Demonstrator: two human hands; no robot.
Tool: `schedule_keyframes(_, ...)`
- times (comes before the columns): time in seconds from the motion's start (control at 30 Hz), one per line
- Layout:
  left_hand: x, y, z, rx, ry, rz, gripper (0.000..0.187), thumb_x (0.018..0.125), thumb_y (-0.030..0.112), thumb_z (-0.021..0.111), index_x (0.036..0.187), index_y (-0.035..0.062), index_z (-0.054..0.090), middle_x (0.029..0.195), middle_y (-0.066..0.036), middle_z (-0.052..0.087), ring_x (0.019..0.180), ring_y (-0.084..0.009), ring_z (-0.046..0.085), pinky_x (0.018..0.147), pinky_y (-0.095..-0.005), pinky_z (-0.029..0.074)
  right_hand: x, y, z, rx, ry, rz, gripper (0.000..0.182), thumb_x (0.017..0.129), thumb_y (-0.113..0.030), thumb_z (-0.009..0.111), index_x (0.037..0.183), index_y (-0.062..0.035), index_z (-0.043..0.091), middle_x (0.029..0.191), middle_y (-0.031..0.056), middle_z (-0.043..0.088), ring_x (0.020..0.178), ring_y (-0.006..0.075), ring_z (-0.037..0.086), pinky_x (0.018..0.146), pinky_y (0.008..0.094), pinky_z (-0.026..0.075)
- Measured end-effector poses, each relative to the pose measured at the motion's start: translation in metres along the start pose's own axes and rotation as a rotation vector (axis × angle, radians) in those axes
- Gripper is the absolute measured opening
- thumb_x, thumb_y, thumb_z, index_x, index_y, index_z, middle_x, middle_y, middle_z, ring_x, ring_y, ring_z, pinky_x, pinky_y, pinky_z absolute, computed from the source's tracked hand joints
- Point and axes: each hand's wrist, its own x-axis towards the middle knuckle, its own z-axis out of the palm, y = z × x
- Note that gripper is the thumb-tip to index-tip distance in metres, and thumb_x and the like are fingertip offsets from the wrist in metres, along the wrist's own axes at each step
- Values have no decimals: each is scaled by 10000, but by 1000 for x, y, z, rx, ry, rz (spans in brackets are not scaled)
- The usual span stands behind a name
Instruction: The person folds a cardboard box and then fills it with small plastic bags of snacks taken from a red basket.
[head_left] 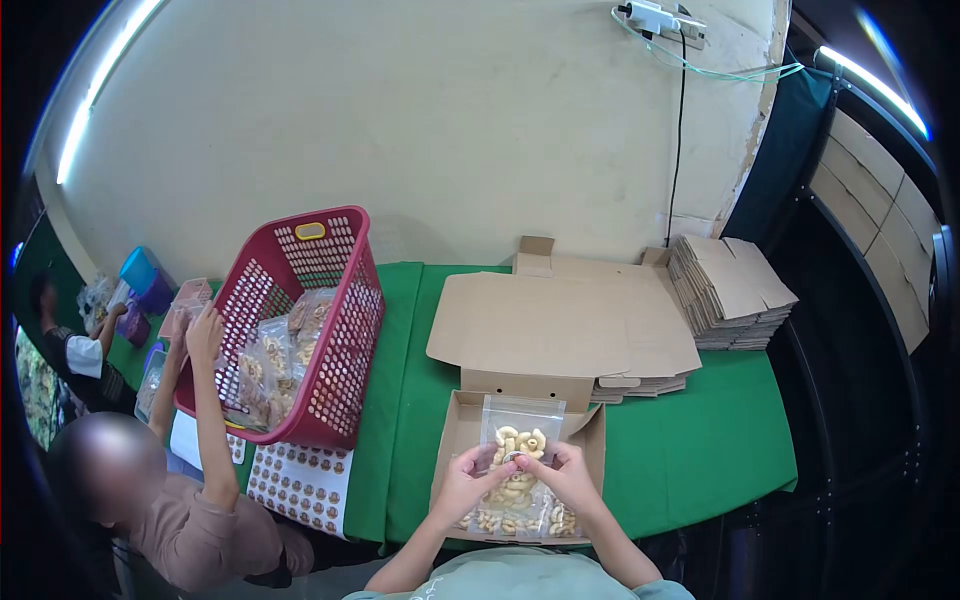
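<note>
A clear zip bag of cashews is held upright in front of me, above an open cardboard box. My left hand grips its left side and my right hand its right side, both closed. The thumbs meet on the front of the bag at a small round piece, perhaps a sticker, mostly covered by my fingertips. More pale nuts show low in the box, behind the bag.
Flattened cardboard boxes lie beyond the box, with a folded stack at right. A red basket of nut bags stands left, near sticker sheets. A co-worker reaches beside it; another person works farther back.
</note>
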Motion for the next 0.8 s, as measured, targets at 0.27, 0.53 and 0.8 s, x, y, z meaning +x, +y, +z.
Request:
schedule_keyframes(0.27, 6, -17, 15, -49, 29, 74, 392, 752, 106, 688, 1059, -79, 532, 951, -98, 608, 849, -108, 575, 742, -240, 483, -6, -11, -18, -195, -21, -36, 249, 792, -187, 657, 948, 3, 619, 793, 16, 621, 683, 40, 544, 591, 191, 441)
schedule_keyframes(0.53, -4, 2, 6, -73, -262, 26, 328, 766, 83, 668, 1055, -21, 553, 958, -55, 609, 860, -92, 568, 751, -243, 484, -12, -16, -48, -176, -276, 27, 173, 785, -122, 658, 891, 13, 635, 768, 0, 611, 674, 32, 506, 562, 184, 408)
schedule_keyframes(0.8, 1, 7, 20, -26, -134, 63, 343, 794, 147, 650, 1061, -34, 534, 966, -65, 599, 883, -90, 552, 750, -252, 478, -22, -13, -35, -104, -98, -26, 337, 760, -131, 683, 1041, 15, 568, 871, 24, 618, 763, 59, 556, 640, 204, 457)
